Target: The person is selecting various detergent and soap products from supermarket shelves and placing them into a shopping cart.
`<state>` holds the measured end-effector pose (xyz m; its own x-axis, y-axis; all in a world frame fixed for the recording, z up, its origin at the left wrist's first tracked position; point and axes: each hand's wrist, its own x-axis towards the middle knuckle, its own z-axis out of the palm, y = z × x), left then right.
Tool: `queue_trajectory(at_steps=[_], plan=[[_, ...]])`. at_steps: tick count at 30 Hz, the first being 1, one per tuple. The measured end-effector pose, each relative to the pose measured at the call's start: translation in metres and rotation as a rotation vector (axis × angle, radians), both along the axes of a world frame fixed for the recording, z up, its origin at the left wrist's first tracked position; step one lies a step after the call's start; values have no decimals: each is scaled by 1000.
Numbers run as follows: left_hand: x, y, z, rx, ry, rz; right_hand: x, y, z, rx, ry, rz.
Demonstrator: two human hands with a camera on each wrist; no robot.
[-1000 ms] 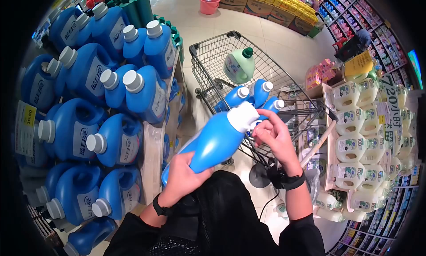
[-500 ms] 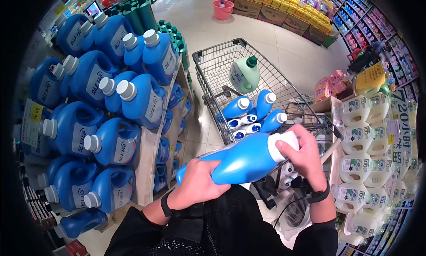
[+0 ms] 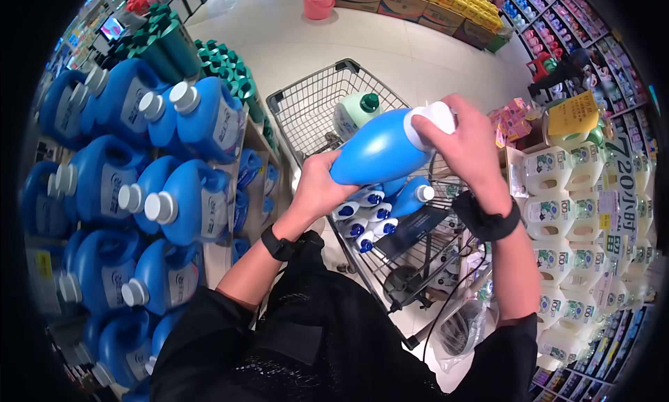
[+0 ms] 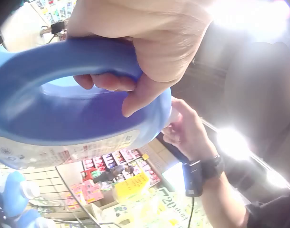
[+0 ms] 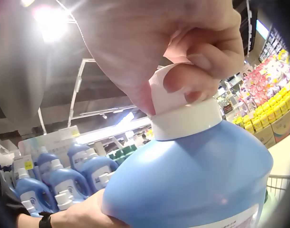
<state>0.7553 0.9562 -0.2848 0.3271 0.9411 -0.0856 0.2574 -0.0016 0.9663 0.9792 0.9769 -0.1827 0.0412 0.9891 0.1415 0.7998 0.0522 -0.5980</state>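
Note:
A big blue detergent bottle (image 3: 380, 147) is tilted in front of the body, its top pointing right, overlapping the shopping cart (image 3: 296, 95) in the head view. My left hand (image 3: 317, 189) grips it by its handle (image 4: 40, 61), fingers passing through the opening in the left wrist view. At the other end, the white cap (image 5: 183, 124) is pinched between the thumb and fingers of my right hand (image 3: 474, 144). Inside the cart are a pale green bottle (image 3: 346, 116), blue bottles (image 3: 411, 201) and several white bottles with blue caps (image 3: 366, 243).
Stacked blue detergent bottles (image 3: 104, 186) fill the left display, with green containers (image 3: 223, 74) behind. White jugs (image 3: 554, 214) are piled at the right. Farther back stand a pink bucket (image 3: 318, 4) and cardboard boxes (image 3: 401, 6). A plastic bag (image 3: 463, 329) hangs at the cart's near right.
My right hand went from loosely curled fingers beside the cap to gripping it. Both hands and the blue bottle then moved up in the head view, farther over the cart.

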Motion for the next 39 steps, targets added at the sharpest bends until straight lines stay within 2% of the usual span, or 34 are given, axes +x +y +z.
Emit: queue_trajectory(at_steps=[5, 9, 11, 13, 14, 16, 19, 22, 23, 26, 29, 35, 37, 39], plan=[[-7, 56, -87, -127, 85, -65, -12, 46, -75, -73, -57, 32], [-14, 84, -126, -298, 280, -98, -26, 68, -142, -25, -3, 95], [-17, 92, -137, -362, 257, -109, -33, 74, -178, -11, -7, 84], [-19, 91, -153, -361, 427, -119, -42, 73, -207, 7, 7, 113], [-19, 88, -179, -358, 472, -107, -45, 72, -220, -88, 9, 100], [-17, 87, -194, -419, 536, -98, -56, 70, -237, -250, -58, 80], [-19, 84, -213, -524, 587, -82, -68, 68, -270, -307, -47, 103], [-12, 81, -223, -327, 807, -108, -77, 66, -291, -363, -66, 109], [-16, 82, -226, -339, 808, -100, -81, 65, -297, -400, -77, 116], [-34, 81, -226, -123, 744, -155, -90, 65, -321, -440, -78, 96], [-38, 81, -221, -79, 766, -228, -97, 66, -350, -463, -115, 80], [-40, 64, -227, 134, 827, -249, -88, 87, -354, -576, -133, 129], [-40, 60, -226, 213, 818, -279, -81, 91, -355, -628, -128, 216], [-42, 55, -221, 275, 785, -236, -85, 87, -355, -639, -140, 174]])
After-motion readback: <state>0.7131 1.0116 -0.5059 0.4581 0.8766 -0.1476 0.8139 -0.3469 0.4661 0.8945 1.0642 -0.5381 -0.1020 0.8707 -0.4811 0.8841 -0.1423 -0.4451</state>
